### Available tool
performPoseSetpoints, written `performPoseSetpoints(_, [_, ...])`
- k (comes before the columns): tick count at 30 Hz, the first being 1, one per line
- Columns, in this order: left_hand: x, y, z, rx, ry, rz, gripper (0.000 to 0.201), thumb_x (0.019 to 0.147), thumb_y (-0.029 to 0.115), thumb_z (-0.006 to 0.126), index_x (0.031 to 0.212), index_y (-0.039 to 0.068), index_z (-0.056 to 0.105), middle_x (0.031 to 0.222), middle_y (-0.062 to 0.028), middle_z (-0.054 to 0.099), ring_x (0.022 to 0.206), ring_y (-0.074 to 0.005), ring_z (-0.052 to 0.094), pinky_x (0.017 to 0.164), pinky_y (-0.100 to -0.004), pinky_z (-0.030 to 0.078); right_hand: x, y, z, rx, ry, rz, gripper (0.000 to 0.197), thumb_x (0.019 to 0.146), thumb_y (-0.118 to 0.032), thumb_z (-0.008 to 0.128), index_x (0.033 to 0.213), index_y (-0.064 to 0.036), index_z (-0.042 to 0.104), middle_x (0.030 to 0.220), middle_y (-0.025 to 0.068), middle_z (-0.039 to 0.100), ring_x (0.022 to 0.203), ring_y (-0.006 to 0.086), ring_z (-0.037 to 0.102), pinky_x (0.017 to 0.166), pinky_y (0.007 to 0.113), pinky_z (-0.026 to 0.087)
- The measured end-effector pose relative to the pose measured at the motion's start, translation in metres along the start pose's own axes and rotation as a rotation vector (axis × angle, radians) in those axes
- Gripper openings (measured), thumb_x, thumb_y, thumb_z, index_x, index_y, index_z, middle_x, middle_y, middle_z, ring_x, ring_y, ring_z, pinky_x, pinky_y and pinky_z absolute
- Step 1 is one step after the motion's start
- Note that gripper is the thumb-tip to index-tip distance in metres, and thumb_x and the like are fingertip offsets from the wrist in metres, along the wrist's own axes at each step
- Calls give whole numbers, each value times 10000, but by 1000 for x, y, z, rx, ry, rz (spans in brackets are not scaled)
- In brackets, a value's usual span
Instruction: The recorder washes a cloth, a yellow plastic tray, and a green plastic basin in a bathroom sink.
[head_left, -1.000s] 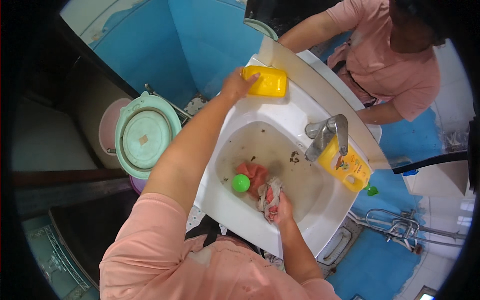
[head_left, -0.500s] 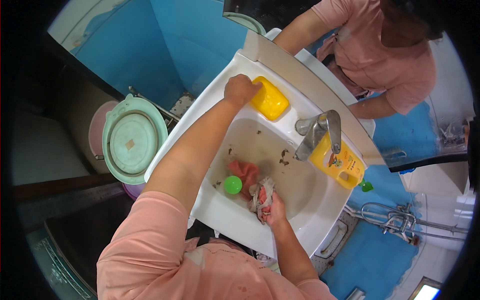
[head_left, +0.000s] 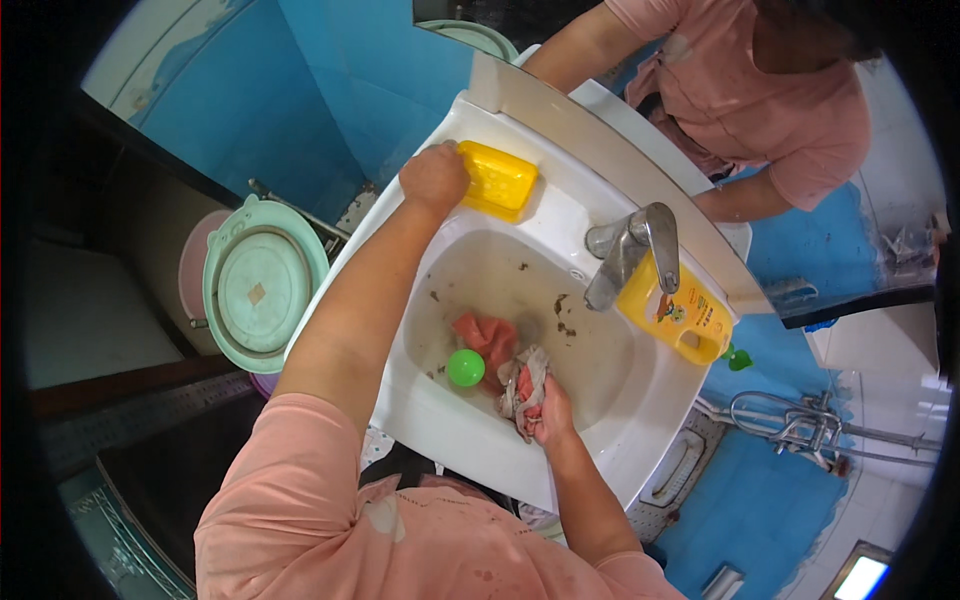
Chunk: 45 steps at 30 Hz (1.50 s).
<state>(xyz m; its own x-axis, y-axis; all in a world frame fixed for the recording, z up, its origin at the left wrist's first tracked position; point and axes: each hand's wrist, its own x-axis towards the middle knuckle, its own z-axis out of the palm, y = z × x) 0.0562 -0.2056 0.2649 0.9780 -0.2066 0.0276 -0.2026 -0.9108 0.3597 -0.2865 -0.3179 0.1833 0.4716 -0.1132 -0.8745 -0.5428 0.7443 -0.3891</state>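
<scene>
My left hand [head_left: 435, 180] grips the left end of a yellow soap dish [head_left: 500, 182] at the back left corner of the white sink [head_left: 450, 425]. The dish is tilted, and raised bumps or holes show on its face. My right hand [head_left: 552, 412] is closed around a crumpled grey and pink cloth [head_left: 530, 390] in the front part of the basin. Beside that cloth, a reddish cloth [head_left: 485, 342] lies in the cloudy water, next to a bright green ball-like object [head_left: 465, 368]. Several dark bits float in the water.
A chrome faucet [head_left: 640, 248] stands at the back of the sink. A yellow detergent bottle [head_left: 680, 312] lies on the right rim, its green cap past the edge. Green basins [head_left: 262, 290] hang at the left. A mirror [head_left: 600, 150] runs along the back.
My left hand has moved left with the soap dish, which has turned and tilted. My right hand stays on the cloth in about the same spot. The view has shifted slightly.
</scene>
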Motion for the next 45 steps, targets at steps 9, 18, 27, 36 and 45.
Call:
performPoseSetpoints(9, [0,1,5,93,163,132,166,848,204,513,921,98,619,920,-106,648,819,-304,650,695,-417,520,5,4,-3,57,32,-32,339,909,-451,418,884,-149,570,620,22,534,368,127,381,306,266,207])
performPoseSetpoints(18, [-11,-6,9,16,109,70,216,863,257,520,978,115,635,921,-96,654,851,-295,637,729,-400,512,10,7,-6,10,8,-16,335,919,-450,406,908,-158,570,614,17,526,379,134,414,291,275,247])
performPoseSetpoints(27, [-25,-9,3,-36,31,11,273,853,280,553,1062,117,621,953,-107,647,903,-288,621,759,-396,501,1,2,1,-36,20,15,349,907,-471,394,869,-175,575,601,1,517,371,128,371,304,281,215])
performPoseSetpoints(36, [-65,-63,-44,-369,311,100,384,787,239,627,1123,54,598,1069,-155,627,994,-328,582,839,-398,472,-6,-1,8,-44,79,-45,300,891,-441,445,871,-183,598,628,-1,550,390,132,410,315,274,247])
performPoseSetpoints(45, [-189,-327,-106,253,394,-911,656,746,349,670,1280,43,442,1229,-186,509,1120,-388,483,963,-439,376,1,5,9,-27,153,-41,349,901,-446,428,1031,-169,596,874,26,629,652,188,596,420,318,425])
